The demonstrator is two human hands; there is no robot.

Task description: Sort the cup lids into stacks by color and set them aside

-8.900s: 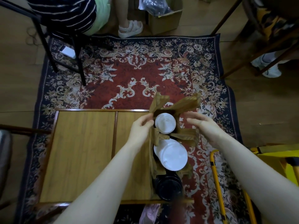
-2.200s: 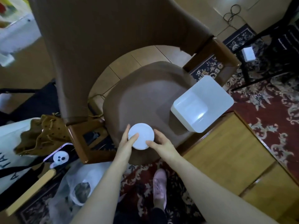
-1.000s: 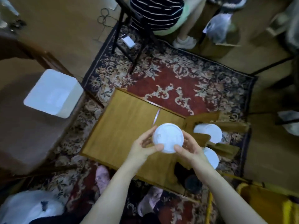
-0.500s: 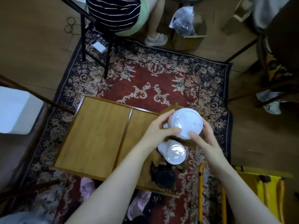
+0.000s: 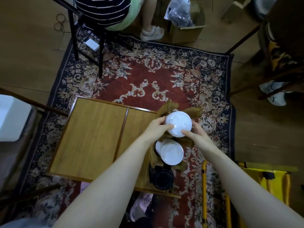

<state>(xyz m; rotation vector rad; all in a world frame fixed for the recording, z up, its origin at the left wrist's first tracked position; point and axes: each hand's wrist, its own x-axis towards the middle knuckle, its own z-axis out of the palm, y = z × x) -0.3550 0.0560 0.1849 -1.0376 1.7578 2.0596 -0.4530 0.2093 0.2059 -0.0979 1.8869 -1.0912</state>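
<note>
Between the fingertips of the left hand point(image 5: 157, 128) and right hand point(image 5: 195, 134), both closed on its rim, a white lid stack point(image 5: 178, 126) hangs over the far brown paper holder point(image 5: 194, 111). Lowered level, it should seat squarely; the nearer white lids point(image 5: 171, 153) and black lids point(image 5: 162, 179) sit just below the wrists.

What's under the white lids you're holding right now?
Brown paper flares around the white lids held by left hand and right hand. Whatever lies directly beneath is covered.

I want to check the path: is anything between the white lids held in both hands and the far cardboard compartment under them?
Nothing visible: the left hand and right hand hold the white lids directly above it, hiding its opening.
</note>
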